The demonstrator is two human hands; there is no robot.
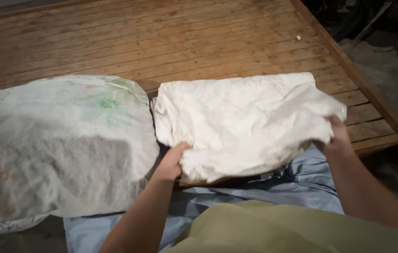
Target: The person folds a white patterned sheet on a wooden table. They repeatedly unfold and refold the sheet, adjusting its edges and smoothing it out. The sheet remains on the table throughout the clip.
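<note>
A cream white pillow point(241, 119) in a crumpled case lies on the wooden slat bed frame point(170, 42). My left hand point(173, 161) grips its near left corner. My right hand point(337, 138) grips its near right corner, where the fabric bunches up. Left of it rests a larger pale pillow point(58, 145) with a faint green flower print, touching the white one's left edge.
A light blue sheet point(297, 185) hangs below the pillows at the bed's near edge. An olive cloth point(274, 227) covers my lap at the bottom. The bed's right rail point(349, 61) borders a dark, cluttered concrete floor point(386, 70).
</note>
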